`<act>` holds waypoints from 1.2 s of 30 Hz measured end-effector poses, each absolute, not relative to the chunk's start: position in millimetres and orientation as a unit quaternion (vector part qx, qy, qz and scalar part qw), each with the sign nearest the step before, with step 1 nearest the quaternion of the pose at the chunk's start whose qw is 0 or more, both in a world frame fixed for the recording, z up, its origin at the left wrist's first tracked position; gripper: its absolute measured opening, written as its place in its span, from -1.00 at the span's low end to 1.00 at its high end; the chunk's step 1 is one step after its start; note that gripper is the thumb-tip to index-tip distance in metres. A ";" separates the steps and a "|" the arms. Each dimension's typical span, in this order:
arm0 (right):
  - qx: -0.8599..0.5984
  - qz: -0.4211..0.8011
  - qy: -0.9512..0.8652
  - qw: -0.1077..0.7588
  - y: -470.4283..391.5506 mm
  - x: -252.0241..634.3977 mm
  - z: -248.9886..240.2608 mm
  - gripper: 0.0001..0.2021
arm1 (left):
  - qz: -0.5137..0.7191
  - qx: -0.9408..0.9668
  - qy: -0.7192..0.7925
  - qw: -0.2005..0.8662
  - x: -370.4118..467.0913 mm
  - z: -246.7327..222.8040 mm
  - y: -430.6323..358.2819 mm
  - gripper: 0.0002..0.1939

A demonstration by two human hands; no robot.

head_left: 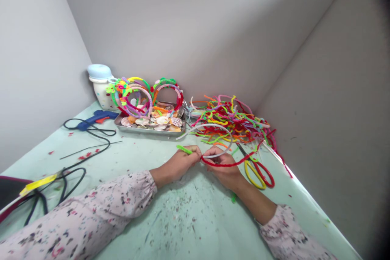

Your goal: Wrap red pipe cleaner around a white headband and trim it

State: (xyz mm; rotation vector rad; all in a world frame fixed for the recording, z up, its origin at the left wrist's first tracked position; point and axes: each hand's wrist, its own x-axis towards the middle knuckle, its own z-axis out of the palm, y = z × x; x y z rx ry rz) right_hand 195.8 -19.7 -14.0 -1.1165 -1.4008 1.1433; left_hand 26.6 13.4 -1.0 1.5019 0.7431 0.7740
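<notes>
In front of me, a white plastic headband [229, 132] curves up above both hands. My left hand [179, 163] is closed in a pinch around one end of it, and a bright green fuzzy tip [184, 149] pokes out past the thumb side. Close beside it, my right hand [224, 170] is also closed, its fingertips on a red pipe cleaner [225, 165] where it meets the headband. The red strand trails off to the right over that hand. The exact contact between the fingertips is partly hidden.
Scissors [258, 172] with red and yellow handles lie right of my right hand, below a heap of colourful pipe cleaners [231, 118]. A metal tray [149, 130] holds shells and wrapped headbands [137, 101]. Leftward are a blue glue gun [97, 119], black cord [105, 146] and a lidded cup [102, 89].
</notes>
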 end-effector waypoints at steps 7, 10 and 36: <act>-0.468 0.458 -0.587 0.476 -21.6 195.7 -9.4 -0.81 | 0.337 0.654 0.309 0.602 26.3 2.4 12.2 -0.89; -0.477 0.450 -0.592 0.468 -23.0 194.9 -5.5 -0.81 | 0.337 0.659 0.309 0.597 26.2 3.4 11.9 -0.89; -0.472 0.451 -0.585 0.482 -21.6 195.2 -7.6 -0.81 | 0.347 0.650 0.311 0.601 27.0 1.8 11.5 -0.83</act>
